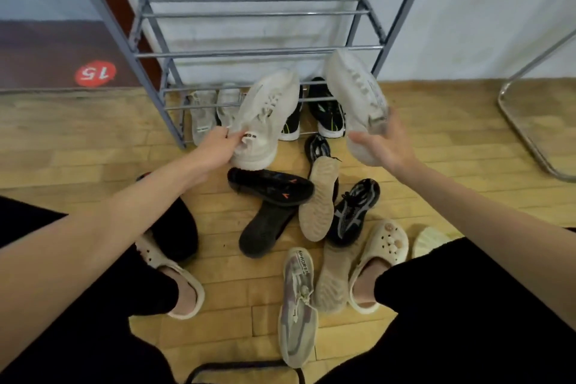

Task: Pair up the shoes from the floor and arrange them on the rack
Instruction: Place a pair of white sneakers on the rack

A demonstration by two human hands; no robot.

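Before rack [149,50] | left hand [215,150] pinched white shoe [265,115] | right hand [381,143] gripped its mate [355,93], fingers partly hidden

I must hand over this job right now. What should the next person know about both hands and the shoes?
Left hand holds one white sneaker by the heel; right hand holds its mate.
Both are held in front of the rack.
Done: a grey pair and a black pair stand on the bottom shelf.
Left: shelve the white pair, then sort the pile on the floor.
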